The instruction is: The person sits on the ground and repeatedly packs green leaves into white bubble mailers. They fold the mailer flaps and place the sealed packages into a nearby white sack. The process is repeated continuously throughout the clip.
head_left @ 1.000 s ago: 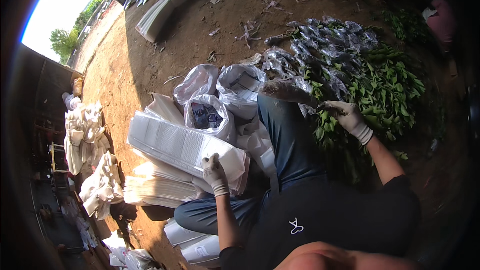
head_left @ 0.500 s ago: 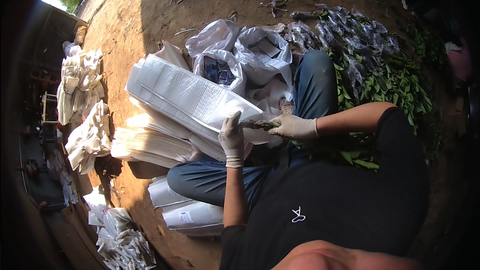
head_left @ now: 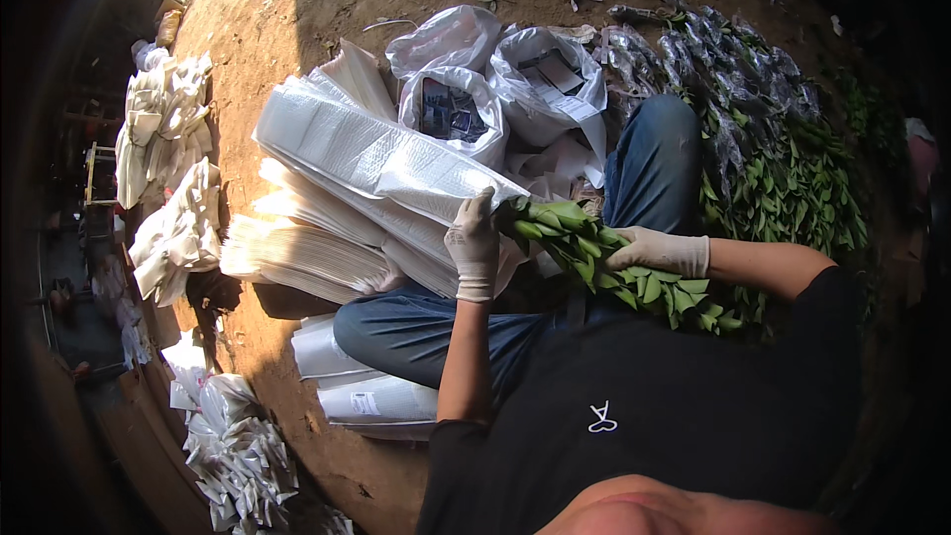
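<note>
My left hand (head_left: 473, 246), in a white work glove, is closed at the end of a long white bubble-lined sleeve (head_left: 347, 143) and grips its edge. My gloved right hand (head_left: 662, 253) is wrapped round a bundle of leafy green branches (head_left: 567, 240). The bundle slants from beside my left hand down toward my lap. Its stem end is hidden at the sleeve's edge and behind my left fingers. The sleeve lies on a stack of similar white sleeves (head_left: 302, 248) in front of my left knee.
White sacks (head_left: 451, 89) with printed sheets inside stand beyond the sleeves. At right lie many leafy plants (head_left: 792, 198) with plastic-wrapped ends (head_left: 693, 59). Piles of white packages (head_left: 163, 129) line the left side. More padded packets (head_left: 381, 401) lie beside my left knee on bare earth.
The wrapped end that showed between my hands is out of sight. The leafy bundle now spans between them, and my right hand has moved right along it. The whole view has shifted slightly.
</note>
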`<state>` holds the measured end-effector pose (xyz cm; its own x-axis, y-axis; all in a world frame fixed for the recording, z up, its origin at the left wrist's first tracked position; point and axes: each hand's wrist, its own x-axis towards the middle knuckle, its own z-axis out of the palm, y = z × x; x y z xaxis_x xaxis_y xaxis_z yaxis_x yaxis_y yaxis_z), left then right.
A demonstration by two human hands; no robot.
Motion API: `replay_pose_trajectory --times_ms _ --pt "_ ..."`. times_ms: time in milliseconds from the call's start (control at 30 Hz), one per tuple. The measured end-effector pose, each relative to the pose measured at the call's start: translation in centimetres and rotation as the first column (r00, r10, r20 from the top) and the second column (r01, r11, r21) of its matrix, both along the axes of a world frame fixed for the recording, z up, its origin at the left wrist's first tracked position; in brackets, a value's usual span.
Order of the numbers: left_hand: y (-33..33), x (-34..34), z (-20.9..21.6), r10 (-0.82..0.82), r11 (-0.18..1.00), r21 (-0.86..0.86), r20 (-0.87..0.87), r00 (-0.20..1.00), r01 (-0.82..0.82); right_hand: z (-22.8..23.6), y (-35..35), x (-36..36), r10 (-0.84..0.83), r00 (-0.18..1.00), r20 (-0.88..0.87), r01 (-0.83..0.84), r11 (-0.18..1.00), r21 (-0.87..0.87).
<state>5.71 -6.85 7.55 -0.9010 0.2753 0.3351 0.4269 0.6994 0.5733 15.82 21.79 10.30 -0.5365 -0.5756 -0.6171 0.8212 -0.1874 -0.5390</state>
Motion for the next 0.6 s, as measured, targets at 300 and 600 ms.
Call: replay_pose_trajectory --times_ms 300,600 --pt "-2.0 3.0 4.6 0.111 0.994 -0.010 -0.061 0.992 -0.112 -2.6 -13.9 -9.7 0.550 0.210 -0.808 -0.088 0.834 0.545" --pt "2.0 9.2 5.8 -0.013 0.999 0.040 -0.120 0.993 0.018 -16.9 -18.6 -8.6 0.632 -0.341 -0.696 0.226 0.773 0.592"
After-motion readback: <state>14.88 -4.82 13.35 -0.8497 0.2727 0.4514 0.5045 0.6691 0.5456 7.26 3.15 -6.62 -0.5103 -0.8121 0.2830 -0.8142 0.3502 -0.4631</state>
